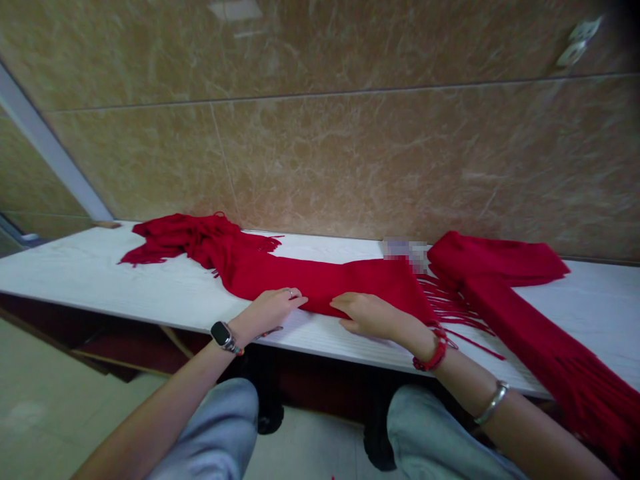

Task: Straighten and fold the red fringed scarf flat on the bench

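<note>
Nearest the camera are the person's two knees (220, 427) in pale blue-grey trousers, seen from above, with a light floor (40, 400) between and beside them. Both forearms reach forward over the knees to a long white table (100, 273).

The left wrist wears a dark smartwatch (220, 332). The right forearm carries a silver bangle (493, 402), and a red bracelet (434, 357) sits at the wrist.

The left hand (270, 308) lies palm down at the near edge of a red scarf (320, 280). Its fingers are stretched out flat on the cloth and grasp nothing, and a ring shows on one finger. The right hand (373, 315) lies just beside it, also palm down and released, its fingers pointing left and resting on the same near edge. The fingertips of the two hands are close together but apart.

The red scarf lies lengthwise along the table, flat in the middle under the hands. Its left end is bunched in a loose heap (185, 237) by the wall. Its right end spreads a fringe (450, 307) over the white top.

A second red scarf (500, 280) lies to the right, bent into an angle. One length runs toward the near right corner and hangs off the table's edge. A small blurred patch (405, 250) sits between the two scarves at the back.

Behind the table rises a brown marble-tiled wall (350, 153). A white socket (577, 40) is high on its right, and a pale slanting frame (45, 140) is at the far left.
</note>
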`<action>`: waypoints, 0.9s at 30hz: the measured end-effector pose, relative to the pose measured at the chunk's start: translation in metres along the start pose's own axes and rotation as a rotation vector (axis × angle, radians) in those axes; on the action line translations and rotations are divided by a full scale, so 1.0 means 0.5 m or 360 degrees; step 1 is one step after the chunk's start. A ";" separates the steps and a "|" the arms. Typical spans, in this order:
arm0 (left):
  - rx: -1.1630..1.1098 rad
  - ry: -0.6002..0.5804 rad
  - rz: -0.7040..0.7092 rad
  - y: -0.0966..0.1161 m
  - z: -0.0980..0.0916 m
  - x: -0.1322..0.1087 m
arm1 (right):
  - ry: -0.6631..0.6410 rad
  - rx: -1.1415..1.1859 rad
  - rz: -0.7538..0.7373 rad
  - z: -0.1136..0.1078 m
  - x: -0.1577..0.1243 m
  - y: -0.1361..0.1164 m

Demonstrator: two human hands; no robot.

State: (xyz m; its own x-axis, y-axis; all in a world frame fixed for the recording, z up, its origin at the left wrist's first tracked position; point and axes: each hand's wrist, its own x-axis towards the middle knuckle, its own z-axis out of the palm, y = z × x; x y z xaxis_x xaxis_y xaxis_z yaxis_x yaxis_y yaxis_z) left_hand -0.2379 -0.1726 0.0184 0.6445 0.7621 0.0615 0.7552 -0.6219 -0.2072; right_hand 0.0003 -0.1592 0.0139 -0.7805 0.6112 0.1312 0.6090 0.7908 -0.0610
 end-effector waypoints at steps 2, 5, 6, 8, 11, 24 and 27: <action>0.0052 0.0005 -0.0047 0.009 0.001 0.006 | 0.0107 -0.0070 0.0091 0.014 -0.014 -0.005; 0.0128 0.0078 -0.0133 0.024 0.012 0.021 | 0.0226 -0.0165 0.0198 0.033 -0.026 -0.008; 0.0145 0.0111 -0.0152 0.029 0.017 0.026 | 0.0242 -0.0194 0.0227 0.036 -0.028 -0.009; 0.0152 0.0182 -0.0164 0.040 0.024 0.036 | 0.0256 -0.0245 0.0277 0.039 -0.029 -0.012; 0.0123 0.0262 -0.0106 0.054 0.028 0.046 | 0.0284 -0.0309 0.0303 0.034 -0.029 -0.016; 0.0117 0.0347 0.0016 0.048 0.032 0.041 | 0.0508 -0.0352 0.0231 0.039 -0.027 -0.015; 0.0122 0.0328 0.0024 0.047 0.028 0.041 | 0.0456 -0.0418 0.0095 0.036 -0.031 -0.015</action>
State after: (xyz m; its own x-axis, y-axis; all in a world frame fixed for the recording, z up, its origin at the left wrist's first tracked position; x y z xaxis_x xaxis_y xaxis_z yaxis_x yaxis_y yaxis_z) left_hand -0.2087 -0.1694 0.0011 0.6725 0.6951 0.2542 0.7390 -0.6117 -0.2825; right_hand 0.0053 -0.1739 -0.0054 -0.6940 0.5929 0.4084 0.6967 0.6961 0.1734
